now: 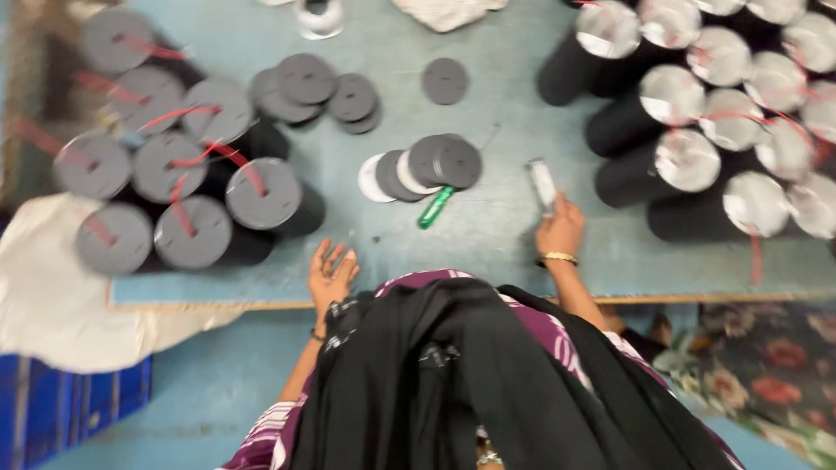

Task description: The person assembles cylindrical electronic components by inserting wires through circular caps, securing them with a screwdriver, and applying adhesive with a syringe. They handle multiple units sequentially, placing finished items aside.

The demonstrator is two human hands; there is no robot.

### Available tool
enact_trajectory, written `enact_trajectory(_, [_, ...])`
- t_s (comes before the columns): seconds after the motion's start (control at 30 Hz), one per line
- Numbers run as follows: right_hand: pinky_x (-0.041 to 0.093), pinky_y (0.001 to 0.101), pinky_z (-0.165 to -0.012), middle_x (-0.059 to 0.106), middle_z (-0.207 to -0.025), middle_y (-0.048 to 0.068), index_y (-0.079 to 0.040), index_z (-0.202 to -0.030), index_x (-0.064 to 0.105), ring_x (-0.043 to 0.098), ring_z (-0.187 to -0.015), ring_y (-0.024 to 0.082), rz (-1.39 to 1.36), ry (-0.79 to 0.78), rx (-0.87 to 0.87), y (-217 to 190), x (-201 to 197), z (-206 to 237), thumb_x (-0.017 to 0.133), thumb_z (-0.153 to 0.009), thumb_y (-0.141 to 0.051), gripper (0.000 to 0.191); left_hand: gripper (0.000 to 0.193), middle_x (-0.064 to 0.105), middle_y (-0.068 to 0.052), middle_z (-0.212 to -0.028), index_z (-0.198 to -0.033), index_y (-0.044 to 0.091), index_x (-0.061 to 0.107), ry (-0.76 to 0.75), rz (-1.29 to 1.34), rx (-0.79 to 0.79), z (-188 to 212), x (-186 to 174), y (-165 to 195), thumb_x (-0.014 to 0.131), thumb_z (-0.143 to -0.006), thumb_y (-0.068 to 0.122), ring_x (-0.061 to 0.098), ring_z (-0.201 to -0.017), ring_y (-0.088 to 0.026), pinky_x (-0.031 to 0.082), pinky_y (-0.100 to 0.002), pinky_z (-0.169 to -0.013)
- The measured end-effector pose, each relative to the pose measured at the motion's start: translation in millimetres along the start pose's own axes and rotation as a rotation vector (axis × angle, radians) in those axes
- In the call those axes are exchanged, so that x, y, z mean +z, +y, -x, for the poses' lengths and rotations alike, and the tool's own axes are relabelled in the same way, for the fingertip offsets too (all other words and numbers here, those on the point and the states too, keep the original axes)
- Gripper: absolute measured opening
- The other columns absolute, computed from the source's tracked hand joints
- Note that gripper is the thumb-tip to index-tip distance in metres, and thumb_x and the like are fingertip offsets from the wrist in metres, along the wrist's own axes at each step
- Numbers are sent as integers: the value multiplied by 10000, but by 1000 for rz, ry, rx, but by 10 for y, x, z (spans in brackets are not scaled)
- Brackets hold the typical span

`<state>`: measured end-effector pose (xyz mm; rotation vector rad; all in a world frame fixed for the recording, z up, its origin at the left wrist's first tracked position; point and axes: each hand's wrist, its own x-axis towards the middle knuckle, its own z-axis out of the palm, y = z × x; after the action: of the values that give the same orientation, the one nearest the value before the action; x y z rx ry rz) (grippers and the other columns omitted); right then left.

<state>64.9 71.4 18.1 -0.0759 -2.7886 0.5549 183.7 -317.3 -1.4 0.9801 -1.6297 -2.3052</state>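
The pale blue counter fills most of the head view, its near edge running just above the person's dark and purple clothing. On its right side stands a large cluster of black cylinders with silvery white round caps, packed close and touching one another, with thin red strands over some tops. On the left stands a second cluster of black cylinders with grey round caps, also crossed by red strands. A white cloth hangs off the counter's left edge. Between the clusters lie loose grey discs: a heap toward the back, a single disc apart from it, and a small overlapping pile of grey and white discs at the middle. A green-handled tool lies just in front of that pile.

The right hand, a gold bangle at its wrist, has its grip closed around a small whitish oblong object, too blurred to name. The left hand rests at the counter's near edge, palm up, fingers spread, its grip empty.
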Motion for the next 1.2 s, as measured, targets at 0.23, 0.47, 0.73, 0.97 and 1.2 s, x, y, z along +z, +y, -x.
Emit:
enact_trajectory(0.23, [574, 417, -944, 582, -1430, 182, -108, -1421, 651, 656, -1140, 313, -295, 386, 4, -84, -560, -525, 653, -953, -57, 471, 526, 673, -177, -1269, -1410, -29, 513, -312, -219, 224, -239, 399, 435, 713, -931, 61, 727, -1068, -216, 575, -300, -873])
enact_trajectory(0.47, [462, 520, -899, 638, -1135, 127, -79, -1071, 725, 589, -1063, 405, 291, 515, 133, 575, -1177, -667, 886, -874, -252, 309, 399, 734, -142, -1129, -1263, -47, 639, -336, -214, 197, -290, 555, 205, 755, -896, 60, 716, -1018, -185, 583, -305, -883])
enact_trajectory(0.73, [496, 463, -919, 680, -978, 142, -18, -951, 710, 618, -958, 363, 174, 418, -205, 849, -935, -478, 923, -933, -180, 268, 298, 764, -111, -1078, -1152, 9, 721, -504, -534, 558, -53, 771, 524, 760, -879, 121, 744, -964, -174, 586, -311, -875])
enact_trajectory(0.97, [519, 376, -818, 737, -972, 87, -76, -985, 757, 686, -880, 277, -157, 161, -389, -235, -1126, 47, 881, -868, -222, 224, 562, 526, -144, -1488, -1425, 98, 552, -821, -661, 870, 244, 1367, 1027, 741, -918, 250, 562, -1337, -361, 496, -422, -1083])
enact_trajectory(1.2, [433, 506, -1147, 676, -901, 37, -112, -924, 733, 654, -916, 241, -287, -176, -739, -989, -838, 359, 855, -797, -214, 203, 692, 325, -136, -1671, -1487, 127, 525, -1052, -716, 959, 270, 1271, 891, 806, -867, 248, 389, -1523, -397, 384, -461, -1230])
